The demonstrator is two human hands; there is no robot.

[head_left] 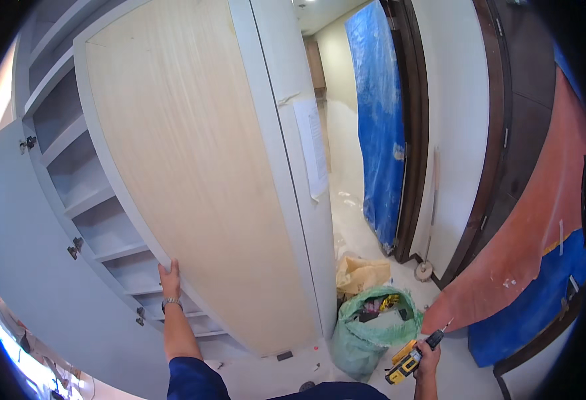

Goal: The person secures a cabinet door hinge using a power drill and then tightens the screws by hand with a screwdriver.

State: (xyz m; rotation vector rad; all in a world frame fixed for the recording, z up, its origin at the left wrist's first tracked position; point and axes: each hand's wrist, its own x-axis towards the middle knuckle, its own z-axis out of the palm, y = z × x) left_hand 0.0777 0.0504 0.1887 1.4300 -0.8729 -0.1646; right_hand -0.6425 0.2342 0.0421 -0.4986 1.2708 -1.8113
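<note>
My left hand (169,279) grips the pale edge of a tall cabinet door (193,133), which has a light wood-grain face inside a white border. Low on the right, my right hand (429,360) is wrapped round a yellow and black cordless drill (406,362). The drill's thin bit points up and to the right, touching nothing. Behind the door's left edge stands a white cabinet (96,200) with several shelves. A second, pale grey door (33,260) hangs open at the far left, with metal hinges (74,248) along its edge.
A green woven sack (359,343) of scraps stands on the floor right of the door, before a tan bag (363,273). Blue plastic sheeting (379,127) covers a doorway's side. A long-handled brush (424,270) leans by the wall. Reddish sheeting (506,260) hangs at right.
</note>
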